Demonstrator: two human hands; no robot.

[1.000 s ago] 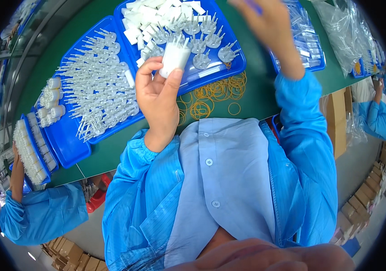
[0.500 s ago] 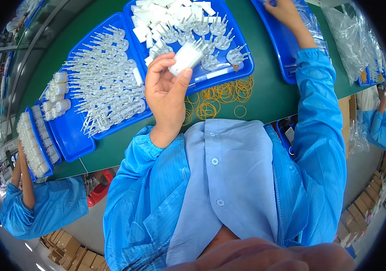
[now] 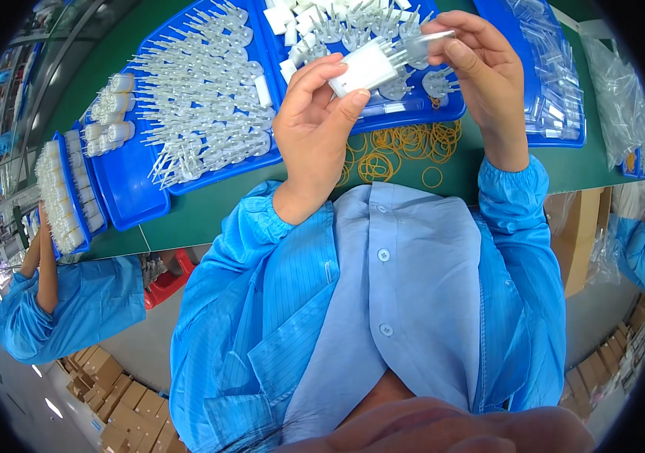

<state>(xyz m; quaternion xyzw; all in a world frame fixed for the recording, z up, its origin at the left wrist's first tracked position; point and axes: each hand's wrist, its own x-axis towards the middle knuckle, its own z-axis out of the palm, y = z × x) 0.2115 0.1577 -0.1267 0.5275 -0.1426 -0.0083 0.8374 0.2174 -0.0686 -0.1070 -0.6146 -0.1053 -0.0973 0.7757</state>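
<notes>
My left hand (image 3: 316,113) grips a small white block-shaped plastic part (image 3: 366,66) by its left end, raised above the table. My right hand (image 3: 482,75) pinches a thin clear plastic sleeve (image 3: 428,41) at the block's right end, touching it. Both hands hover over a blue tray (image 3: 420,115) of white pronged parts and white blocks. A loose pile of yellow rubber bands (image 3: 394,151) lies on the green table (image 3: 209,215) just below the hands.
A blue tray (image 3: 130,192) of clear pronged pieces sits at left, with white capped bundles and a narrow tray (image 3: 62,189) beyond it. A blue tray (image 3: 560,75) of clear sleeves and plastic bags (image 3: 624,98) lie right. Co-workers in blue sit at both sides; cardboard boxes below.
My right hand came back from the far right tray with a clear sleeve and met the white block. My left hand lifted the block slightly toward the middle.
</notes>
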